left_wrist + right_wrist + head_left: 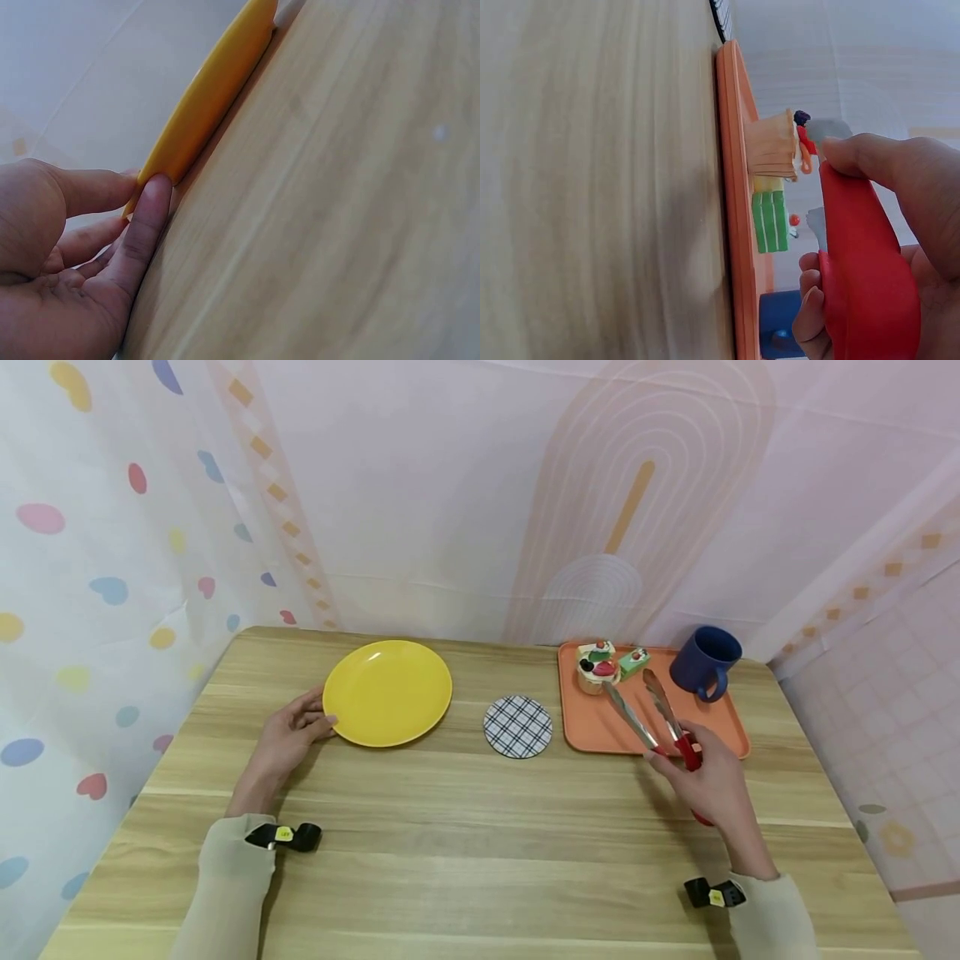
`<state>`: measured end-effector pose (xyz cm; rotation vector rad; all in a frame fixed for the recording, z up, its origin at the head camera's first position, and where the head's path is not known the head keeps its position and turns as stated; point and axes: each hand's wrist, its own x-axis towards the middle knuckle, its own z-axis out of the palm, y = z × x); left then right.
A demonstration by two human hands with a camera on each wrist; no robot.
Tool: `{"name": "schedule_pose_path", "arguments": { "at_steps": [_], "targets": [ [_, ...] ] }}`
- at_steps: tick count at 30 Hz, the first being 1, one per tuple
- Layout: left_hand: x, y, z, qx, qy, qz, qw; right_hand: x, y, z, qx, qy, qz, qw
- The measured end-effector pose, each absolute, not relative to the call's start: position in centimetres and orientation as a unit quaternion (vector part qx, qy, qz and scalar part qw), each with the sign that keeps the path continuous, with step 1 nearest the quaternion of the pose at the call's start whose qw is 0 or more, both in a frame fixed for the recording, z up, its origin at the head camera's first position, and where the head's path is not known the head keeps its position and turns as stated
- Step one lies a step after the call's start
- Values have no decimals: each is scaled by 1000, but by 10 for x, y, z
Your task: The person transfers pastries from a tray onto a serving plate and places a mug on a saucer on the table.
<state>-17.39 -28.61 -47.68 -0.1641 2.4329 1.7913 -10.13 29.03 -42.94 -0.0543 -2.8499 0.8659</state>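
A: In the head view, which step?
B: Probably aiming the red-handled tongs [632, 717], held in the right hand [705, 777], above the orange tray [585, 727] on the tabletop [450, 843]. Pointing far and leftward, towards the cupcake [597, 675], with the long axis slanting back to the right.
A: In the left wrist view?
B: Pinching the yellow plate [206, 105] by its rim, between thumb and fingers of the left hand [82, 307]. Perhaps steadying only.
A: And in the right wrist view?
B: Gripping the tongs, tips spread apart. Cannot tell about touching the cupcake. Next, likely necessary to bring both tips around it, then squeeze softly.
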Motion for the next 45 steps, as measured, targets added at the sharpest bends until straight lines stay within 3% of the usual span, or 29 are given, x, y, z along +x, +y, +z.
{"name": "schedule_pose_path", "arguments": {
  "at_steps": [45],
  "targets": [
    [-173,-287,-478,-53,807,586,57,-140,276,-426,-1,-959,278,52]
  ]
}}
